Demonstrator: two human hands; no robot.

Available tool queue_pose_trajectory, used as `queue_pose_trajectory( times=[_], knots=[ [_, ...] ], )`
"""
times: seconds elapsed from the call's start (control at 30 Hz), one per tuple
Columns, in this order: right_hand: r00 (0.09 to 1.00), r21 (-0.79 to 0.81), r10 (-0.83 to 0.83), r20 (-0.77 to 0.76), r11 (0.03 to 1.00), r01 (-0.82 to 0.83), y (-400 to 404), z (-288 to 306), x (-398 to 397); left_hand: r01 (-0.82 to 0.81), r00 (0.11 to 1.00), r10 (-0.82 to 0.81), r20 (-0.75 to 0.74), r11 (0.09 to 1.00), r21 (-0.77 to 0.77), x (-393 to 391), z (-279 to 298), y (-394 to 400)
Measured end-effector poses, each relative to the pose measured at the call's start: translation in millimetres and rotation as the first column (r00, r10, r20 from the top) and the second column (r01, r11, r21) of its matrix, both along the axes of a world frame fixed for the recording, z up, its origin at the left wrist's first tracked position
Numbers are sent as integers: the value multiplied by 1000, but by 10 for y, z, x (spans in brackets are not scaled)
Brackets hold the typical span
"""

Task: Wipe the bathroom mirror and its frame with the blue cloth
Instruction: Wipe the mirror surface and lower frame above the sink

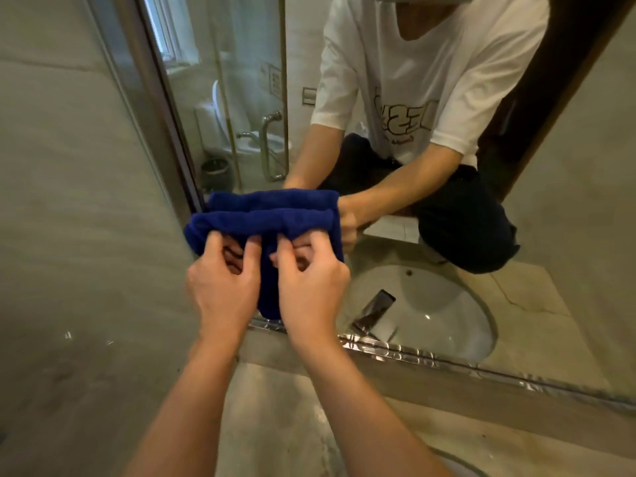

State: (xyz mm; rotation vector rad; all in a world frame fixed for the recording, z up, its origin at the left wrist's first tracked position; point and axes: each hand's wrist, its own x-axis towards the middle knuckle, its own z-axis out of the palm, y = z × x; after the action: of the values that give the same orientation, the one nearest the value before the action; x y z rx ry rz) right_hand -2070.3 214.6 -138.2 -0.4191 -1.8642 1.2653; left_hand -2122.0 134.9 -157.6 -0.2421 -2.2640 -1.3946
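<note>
Blue terry cloth [265, 222], soft and light, bunches easily; we pinch its folded top edge with left hand [220, 287] and right hand [311, 284] against the silver-framed mirror [395, 160].

We're facing a pale grey stone-look wall [69, 201] on the left, soft even light across it. Below us runs a worn stone table [275, 407], the rim of a white basin [461, 466] just showing at the bottom edge. Reflected behind us: a glass shower partition [251, 80], a white toilet [247, 142], a dark bin [215, 172] beside it, and a bright window [172, 32].
</note>
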Motion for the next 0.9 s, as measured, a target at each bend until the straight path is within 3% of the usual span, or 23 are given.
queue_pose_trajectory(
  times=[0.13, 0.33, 0.47, 0.57, 0.9],
  knots=[
    [1000, 69, 4, 21, 998, -6, 153, -42, 108, 10, 998, -15, 55, 996, 87, 160, 17, 175],
    [999, 94, -35, 18, 995, 33, 756, -175, 614, 214, 973, -214, 83, 977, 8, 591, 174, 531],
    [995, 50, -90, 37, 995, 88, 1349, -276, 1103, 436, 878, -429, 210, 900, 16, 1015, 150, 962],
    [995, 58, -94, 38, 994, 92, 1591, -359, 1279, 549, 813, -513, 275, 834, -65, 1162, 91, 1131],
    [985, 78, -164, -54, 983, 168, 1340, -412, 1096, 371, 916, -365, 167, 928, -10, 986, 112, 1057]
  ],
)
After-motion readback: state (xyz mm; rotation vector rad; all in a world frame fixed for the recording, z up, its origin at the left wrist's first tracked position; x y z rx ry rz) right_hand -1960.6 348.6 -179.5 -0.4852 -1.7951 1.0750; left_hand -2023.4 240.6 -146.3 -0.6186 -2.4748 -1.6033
